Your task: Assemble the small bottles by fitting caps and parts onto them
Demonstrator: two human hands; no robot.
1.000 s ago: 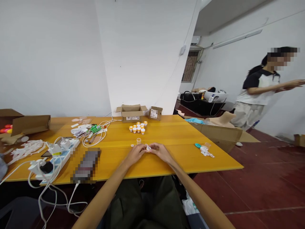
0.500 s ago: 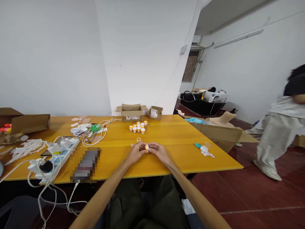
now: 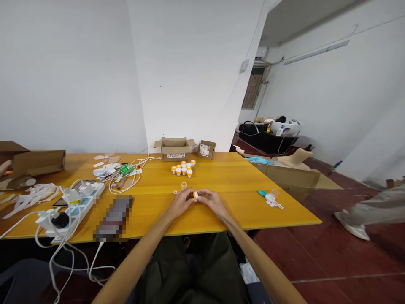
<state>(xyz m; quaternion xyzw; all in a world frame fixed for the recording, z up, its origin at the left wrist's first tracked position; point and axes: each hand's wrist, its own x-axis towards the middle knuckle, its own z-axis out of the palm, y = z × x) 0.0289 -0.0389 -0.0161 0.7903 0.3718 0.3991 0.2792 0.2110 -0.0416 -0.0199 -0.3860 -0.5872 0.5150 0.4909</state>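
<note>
Both hands meet near the table's front edge around one small white-and-orange capped container [image 3: 195,195]. My left hand [image 3: 182,202] has its fingers closed on the container's left side. From the right, my right hand [image 3: 213,202] pinches it with thumb and fingers. The fingers hide part of it. Just beyond the left hand lie a clear ring-like piece [image 3: 184,185] and a small white piece [image 3: 175,192]. Farther back, several similar white-and-orange containers [image 3: 184,169] stand in a cluster.
An open cardboard box [image 3: 175,150] and a smaller box [image 3: 206,149] stand at the back. On the left are a power strip [image 3: 80,211], cables and a phone [image 3: 114,217]. White pieces [image 3: 272,200] and a teal ring [image 3: 262,193] lie right. A person's leg [image 3: 376,209] shows far right.
The container has turned slightly between my fingers, while both hands stay in place. The person at right has moved mostly out of view. A hand-like shape now shows at the far-left box.
</note>
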